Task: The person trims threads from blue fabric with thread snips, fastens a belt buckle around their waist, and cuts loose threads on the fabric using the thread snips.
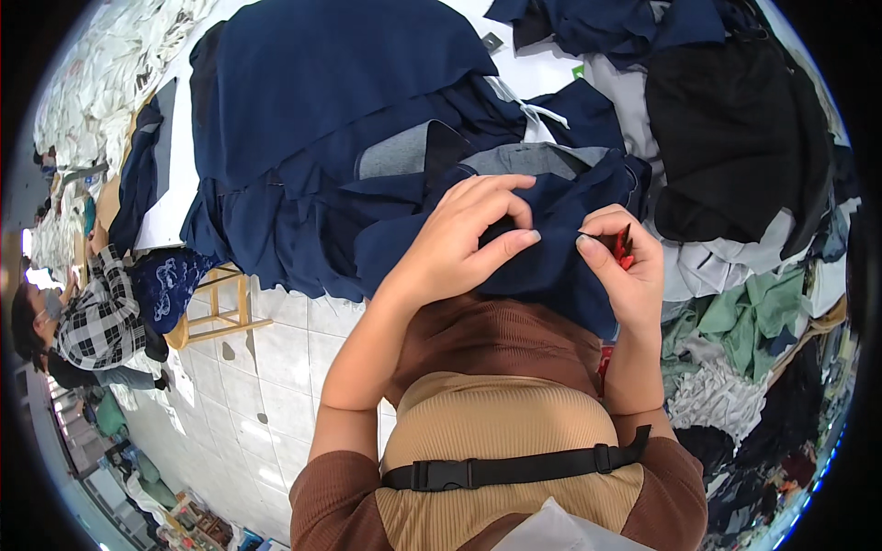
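Note:
Navy cloth (pixel 558 262) lies bunched in front of me, draped over the table's near edge. My left hand (pixel 459 234) hovers over it, fingers curved and the thumb apart, with nothing visible between them. To the right, my right hand (pixel 632 266) is closed around small red-and-black thread snips (pixel 626 250). Their dark tip shows between thumb and forefinger, and the rest is hidden in the palm. Behind both hands, a grey inner side (pixel 542 160) of the navy cloth is turned up.
A tall navy garment pile (pixel 340 83) covers the white table (pixel 176 188). Black cloth (pixel 735 138) is heaped at the right, with green cloth (pixel 753 317) below it. A seated person (pixel 101 312) works at the left beside a wooden stool (pixel 216 312) on the tiled floor.

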A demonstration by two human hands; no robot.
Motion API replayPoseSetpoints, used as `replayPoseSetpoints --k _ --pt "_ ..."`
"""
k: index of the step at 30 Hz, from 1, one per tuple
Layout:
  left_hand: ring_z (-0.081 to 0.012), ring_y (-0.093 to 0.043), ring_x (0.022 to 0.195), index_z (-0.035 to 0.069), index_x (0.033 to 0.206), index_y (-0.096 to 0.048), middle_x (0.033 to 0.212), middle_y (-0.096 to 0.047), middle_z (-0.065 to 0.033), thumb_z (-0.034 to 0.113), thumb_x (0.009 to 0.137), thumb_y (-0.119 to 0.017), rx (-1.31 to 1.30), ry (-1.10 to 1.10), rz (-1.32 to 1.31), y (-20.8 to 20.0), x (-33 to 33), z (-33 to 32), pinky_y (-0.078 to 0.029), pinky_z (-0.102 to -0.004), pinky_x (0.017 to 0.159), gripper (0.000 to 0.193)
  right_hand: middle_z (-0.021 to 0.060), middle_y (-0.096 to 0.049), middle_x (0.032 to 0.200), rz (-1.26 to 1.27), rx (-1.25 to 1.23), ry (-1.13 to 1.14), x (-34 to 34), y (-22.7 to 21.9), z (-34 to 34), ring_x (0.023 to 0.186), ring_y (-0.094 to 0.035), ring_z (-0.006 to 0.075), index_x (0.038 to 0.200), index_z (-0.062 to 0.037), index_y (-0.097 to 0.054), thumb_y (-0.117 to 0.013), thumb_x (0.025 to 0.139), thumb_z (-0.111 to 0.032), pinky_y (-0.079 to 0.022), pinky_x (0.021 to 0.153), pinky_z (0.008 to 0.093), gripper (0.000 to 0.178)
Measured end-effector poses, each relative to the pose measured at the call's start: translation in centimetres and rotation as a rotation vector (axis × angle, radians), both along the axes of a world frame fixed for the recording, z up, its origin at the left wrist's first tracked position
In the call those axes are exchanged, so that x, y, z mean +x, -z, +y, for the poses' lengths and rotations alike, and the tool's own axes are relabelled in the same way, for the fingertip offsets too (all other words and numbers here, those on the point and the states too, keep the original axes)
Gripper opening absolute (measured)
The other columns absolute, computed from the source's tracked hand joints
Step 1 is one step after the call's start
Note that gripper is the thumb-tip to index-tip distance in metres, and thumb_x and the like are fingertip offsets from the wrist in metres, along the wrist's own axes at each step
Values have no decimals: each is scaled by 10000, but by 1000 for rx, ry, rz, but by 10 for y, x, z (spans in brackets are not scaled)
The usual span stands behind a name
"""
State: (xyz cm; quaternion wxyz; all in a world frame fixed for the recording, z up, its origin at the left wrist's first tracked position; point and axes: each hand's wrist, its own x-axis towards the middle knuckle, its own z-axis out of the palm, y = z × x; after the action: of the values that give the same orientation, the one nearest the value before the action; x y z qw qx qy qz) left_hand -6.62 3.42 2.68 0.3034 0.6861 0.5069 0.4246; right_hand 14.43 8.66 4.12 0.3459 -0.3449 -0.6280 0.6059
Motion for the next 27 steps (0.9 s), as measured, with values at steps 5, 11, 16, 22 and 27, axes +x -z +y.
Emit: replayPoseSetpoints --k 5,11,16,22,27 --pt "-179 -541 858 60 903 -563 946 -583 -74 151 701 -729 -111 173 -150 -14 11 2 -402 -287 789 277 84 -642 904 46 260 -52 0 -8 -4 781 -542 108 802 8 -616 -661 703 47 -399 650 196 115" --pt "-136 -538 838 21 776 -589 975 -575 -108 38 692 -717 -148 194 -443 -15 9 3 -404 -241 727 154 45 -581 733 -110 165 46 -4 -20 -3 652 -509 82 810 11 -619 -664 715 30 -373 581 194 107" --pt "-99 -577 811 22 824 -567 923 -630 -75 6 784 -639 -598 67 -906 -4 13 -13 -443 -218 769 84 46 -587 812 -138 163 33 2 -4 -2 714 -535 80 808 21 -595 -637 762 38 -416 652 195 65" --pt "-58 -595 809 -16 980 -634 867 -647 -27 0 834 -606 -569 -91 -1033 -1 19 -15 -481 -174 731 150 38 -577 856 110 -98 116 -5 -4 -8 777 -521 61 891 33 -559 -605 807 51 -411 686 169 98" --pt "-48 -582 814 -9 993 -649 923 -655 -39 36 850 -602 -525 -135 -1024 -2 16 -14 -460 -164 725 157 43 -552 978 56 13 109 -9 -3 -2 806 -511 50 1009 13 -523 -617 785 38 -397 690 154 244"
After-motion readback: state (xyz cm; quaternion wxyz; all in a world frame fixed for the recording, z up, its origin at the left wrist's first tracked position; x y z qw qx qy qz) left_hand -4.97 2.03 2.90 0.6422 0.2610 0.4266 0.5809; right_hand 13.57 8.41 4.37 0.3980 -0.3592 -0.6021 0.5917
